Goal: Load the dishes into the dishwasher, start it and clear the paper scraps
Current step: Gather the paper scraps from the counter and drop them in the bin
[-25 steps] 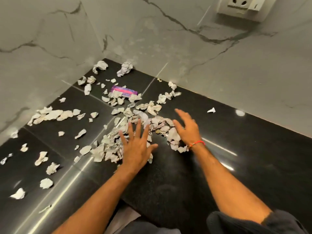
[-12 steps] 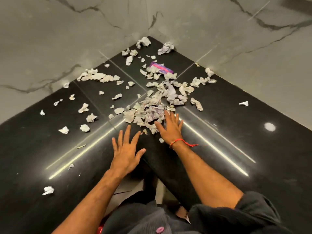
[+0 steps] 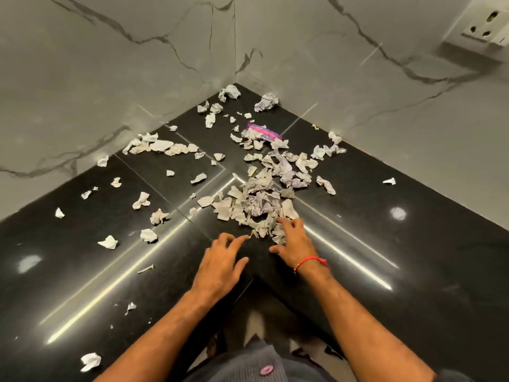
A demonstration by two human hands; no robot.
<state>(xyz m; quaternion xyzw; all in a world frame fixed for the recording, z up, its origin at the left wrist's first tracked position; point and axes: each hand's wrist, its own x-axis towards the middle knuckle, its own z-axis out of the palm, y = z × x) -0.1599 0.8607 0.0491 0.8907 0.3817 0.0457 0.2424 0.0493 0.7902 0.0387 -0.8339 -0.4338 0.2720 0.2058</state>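
We rake the paper scraps (image 3: 259,205) toward the worktop (image 3: 413,244) inner edge: right hand (image 3: 296,244) curled loosely on some, left hand (image 3: 220,260) spread, grasping nothing.

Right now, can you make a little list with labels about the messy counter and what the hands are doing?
place: black counter in a corner with marble walls
mess: paper scraps, biggest pile in the middle, loose bits spread to the left
odd thing: pink wrapper near the back
left hand: open, fingers spread, just short of the pile
right hand: open, fingers on the pile's near edge
wrist: red thread on the right
wall: socket, top right
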